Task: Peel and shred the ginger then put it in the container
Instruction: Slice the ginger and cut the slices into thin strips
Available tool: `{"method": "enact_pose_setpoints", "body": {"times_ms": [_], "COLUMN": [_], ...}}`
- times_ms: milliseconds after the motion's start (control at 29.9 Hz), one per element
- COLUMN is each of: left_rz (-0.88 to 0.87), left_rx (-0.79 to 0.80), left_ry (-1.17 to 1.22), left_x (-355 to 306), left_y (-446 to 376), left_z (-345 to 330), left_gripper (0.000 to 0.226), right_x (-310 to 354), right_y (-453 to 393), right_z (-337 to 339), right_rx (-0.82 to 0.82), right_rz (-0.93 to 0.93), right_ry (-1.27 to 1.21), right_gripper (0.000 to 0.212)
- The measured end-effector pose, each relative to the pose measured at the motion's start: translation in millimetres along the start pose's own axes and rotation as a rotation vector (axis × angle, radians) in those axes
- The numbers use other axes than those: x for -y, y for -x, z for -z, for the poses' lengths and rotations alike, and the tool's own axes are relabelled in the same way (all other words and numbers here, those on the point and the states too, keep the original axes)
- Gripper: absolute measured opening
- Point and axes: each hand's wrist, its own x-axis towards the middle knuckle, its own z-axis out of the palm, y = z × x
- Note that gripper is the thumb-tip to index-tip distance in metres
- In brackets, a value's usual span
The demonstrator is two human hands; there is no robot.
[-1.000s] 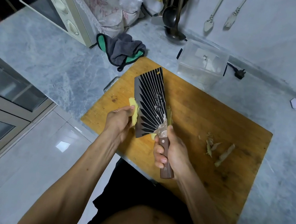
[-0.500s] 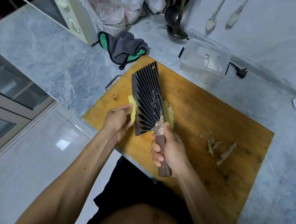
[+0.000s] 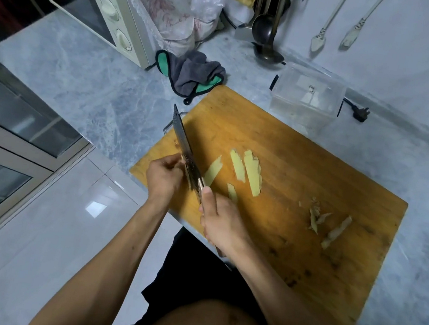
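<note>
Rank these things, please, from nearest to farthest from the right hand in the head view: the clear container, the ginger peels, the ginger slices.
From the right hand:
1. ginger slices, on the cutting board just beyond the hand.
2. ginger peels, on the board to the hand's right.
3. clear container, on the counter past the board's far edge.

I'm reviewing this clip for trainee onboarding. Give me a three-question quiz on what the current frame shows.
1. True or false: the ginger slices already lie in the clear container.
2. Which hand grips the cleaver? A) left hand B) right hand
3. Fill in: the brownish peel scraps lie on the ____, to the right of the slices.

Key: 1. False, they lie on the cutting board. 2. B, the right hand; the left hand is beside the blade. 3. Cutting board.
</note>
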Motion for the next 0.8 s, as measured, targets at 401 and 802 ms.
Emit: {"method": "enact_pose_setpoints", "body": {"times_ms": [401,802], "left_rz": [0.109,0.035], "left_rx": [-0.060,-0.042], "left_ry": [0.049,-0.032], "left_x": [9,9], "left_y": [7,16], "left_z": [-15,-17], "left_gripper": [0.023,0.029], "right_x": [-9,-9], "right_y": [8,11], "right_z": [-4,1], "right_rx": [-0.008,0.018], "right_rz": [0.000,-0.021], "right_ry": [0.085,-0.011], "right_gripper": [0.052,0.051]}}
